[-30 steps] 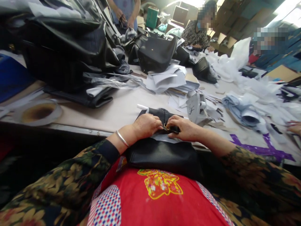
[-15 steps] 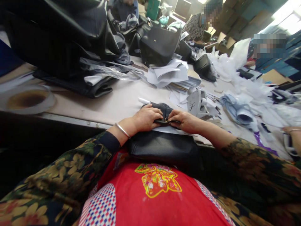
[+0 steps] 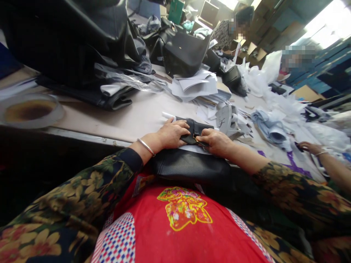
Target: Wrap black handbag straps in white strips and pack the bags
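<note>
A black leather bag [image 3: 192, 165] rests against the table edge in front of my red apron. Over its top lies a black leather flap [image 3: 207, 126] with a short strap and a small gold-coloured buckle [image 3: 195, 137]. My left hand [image 3: 173, 132] grips the flap's left part, fingers bent over the leather. At the buckle, my right hand [image 3: 216, 141] is closed in a pinch on the strap end; the fingertips partly hide it. White paper shows between the flap and the bag body.
A roll of clear tape [image 3: 56, 116] lies at left, near large black leather bags [image 3: 82, 47]. Paper sheets [image 3: 196, 87] are stacked ahead, beside another black bag [image 3: 185, 53]. Blue-grey cloth [image 3: 267, 126] and plastic wrap lie right. Another person's hand [image 3: 311, 147] reaches in at right.
My right hand has shifted slightly down at the buckle, uncovering more of the flap and strap. The other person's hand has come further into view at the right.
</note>
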Demonstrator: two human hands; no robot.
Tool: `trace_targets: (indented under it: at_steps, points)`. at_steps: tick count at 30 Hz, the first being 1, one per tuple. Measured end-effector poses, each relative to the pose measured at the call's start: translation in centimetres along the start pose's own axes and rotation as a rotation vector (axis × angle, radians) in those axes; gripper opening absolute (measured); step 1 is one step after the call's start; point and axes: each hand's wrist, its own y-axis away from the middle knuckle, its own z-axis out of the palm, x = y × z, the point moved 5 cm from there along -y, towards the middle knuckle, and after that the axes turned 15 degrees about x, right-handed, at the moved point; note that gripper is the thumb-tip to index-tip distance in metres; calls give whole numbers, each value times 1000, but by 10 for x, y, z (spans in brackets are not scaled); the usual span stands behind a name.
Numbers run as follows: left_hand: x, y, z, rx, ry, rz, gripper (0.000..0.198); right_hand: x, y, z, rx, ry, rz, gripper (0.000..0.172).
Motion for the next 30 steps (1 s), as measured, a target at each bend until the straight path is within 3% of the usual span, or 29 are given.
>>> trace_targets:
  at_steps: [5,10,15,19,24,27,30]
  points:
    - [3,1,-3,-10,-29,18,38,-10,-1,0,-160,159,-61,33]
    - [9,5,-8,-11,-60,57,41,-29,-1,-3,-195,233,-100,42]
    - [17,7,-13,-28,-114,68,46,-41,-4,6,-273,284,2,35]
    - [16,11,-15,-13,-166,-18,56,-41,-4,8,-274,267,97,34]
    - [3,19,-15,-18,-156,-234,81,-22,-3,-1,-239,39,142,40]
    - [-1,21,-15,-1,-116,-265,86,-6,-4,-4,-207,-177,221,40]
    - [-4,21,-13,16,-92,-269,87,9,-2,-4,-192,-336,396,45]
